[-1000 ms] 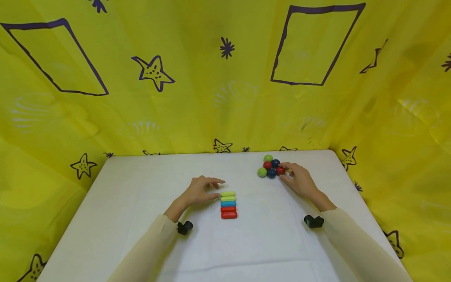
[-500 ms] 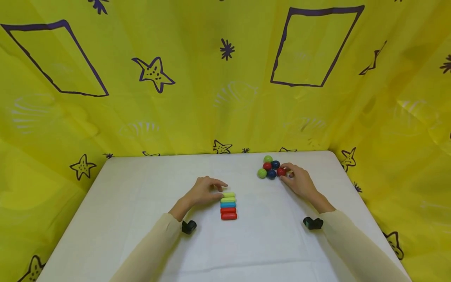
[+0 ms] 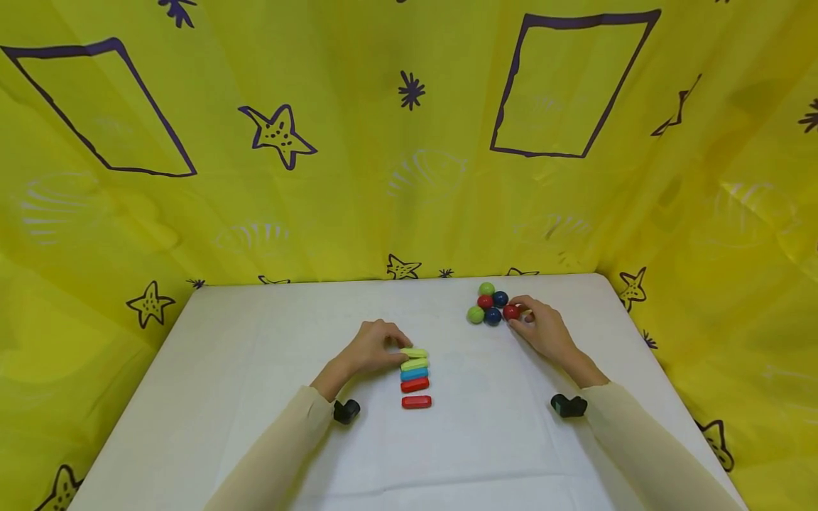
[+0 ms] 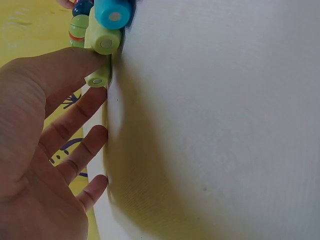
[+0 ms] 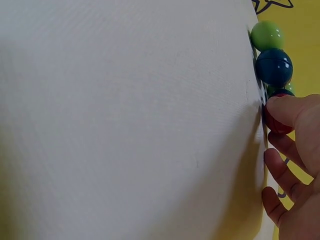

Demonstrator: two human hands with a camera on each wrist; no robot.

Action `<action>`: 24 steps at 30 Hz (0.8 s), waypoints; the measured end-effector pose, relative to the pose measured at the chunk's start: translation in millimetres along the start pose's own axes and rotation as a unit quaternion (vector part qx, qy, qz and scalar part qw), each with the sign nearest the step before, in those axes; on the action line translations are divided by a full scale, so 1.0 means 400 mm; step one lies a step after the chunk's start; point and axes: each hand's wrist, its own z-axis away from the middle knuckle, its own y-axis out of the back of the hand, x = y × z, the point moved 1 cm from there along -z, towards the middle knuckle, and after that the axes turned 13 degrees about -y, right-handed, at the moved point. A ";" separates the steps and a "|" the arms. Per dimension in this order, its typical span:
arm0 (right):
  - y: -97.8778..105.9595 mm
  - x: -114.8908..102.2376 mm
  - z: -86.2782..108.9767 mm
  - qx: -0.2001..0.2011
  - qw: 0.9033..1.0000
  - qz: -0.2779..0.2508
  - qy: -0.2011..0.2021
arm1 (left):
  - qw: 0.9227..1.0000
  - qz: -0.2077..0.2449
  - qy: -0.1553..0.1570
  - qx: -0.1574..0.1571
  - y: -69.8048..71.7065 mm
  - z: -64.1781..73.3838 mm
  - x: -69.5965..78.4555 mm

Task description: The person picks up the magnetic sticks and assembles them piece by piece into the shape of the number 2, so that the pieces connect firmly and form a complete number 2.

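Note:
A row of short rods with pale discs in their ends lies mid-table. My left hand (image 3: 371, 346) pinches the far yellow-green rod (image 4: 98, 80) between thumb and forefinger, the thumb lying between it and a second yellow-green rod (image 3: 415, 365). Nearer come a blue rod (image 3: 415, 374), a red rod (image 3: 415, 385) and, across a small gap, another red rod (image 3: 417, 402). At the back right, my right hand (image 3: 546, 330) holds a red ball (image 5: 278, 120) by thumb and forefinger, at the right side of a cluster of glossy balls.
The cluster has green balls (image 3: 476, 315), dark blue balls (image 3: 493, 316) and another red ball (image 3: 485, 301). A white cloth covers the table (image 3: 255, 397). Yellow patterned curtain (image 3: 345, 213) stands behind and at both sides.
My left hand has come right and closed its fingertips on the far yellow-green rod. The nearest red rod has separated from the row. The held red ball has shifted slightly right.

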 end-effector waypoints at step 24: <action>0.021 -0.005 -0.007 0.003 1.000 0.022 -0.003 | 1.000 0.001 0.008 0.021 -0.006 -0.005 0.004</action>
